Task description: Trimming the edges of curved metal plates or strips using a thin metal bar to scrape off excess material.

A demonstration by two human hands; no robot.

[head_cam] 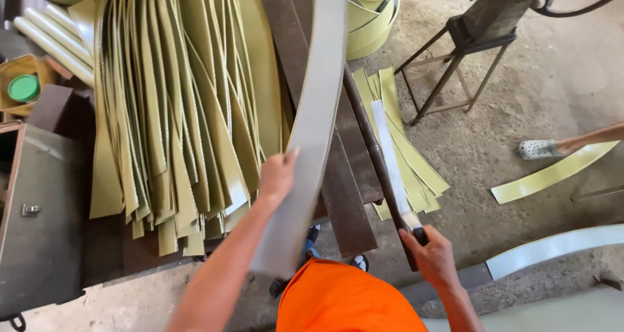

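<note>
At the far left I see a grey metal box (39,228), then a fanned stack of pale yellow-green metal strips (175,111) overhanging the dark steel workbench's (344,202) near edge. My left hand (278,175) grips the left edge of a long curved grey sheet-metal strip (315,111) crossing the bench. My right hand (430,254) is clenched on the black lever handle of a bench shear (390,169) at the bench's right edge. Open dirt floor (520,78) lies rightward, with another person's sandalled foot (539,149).
</note>
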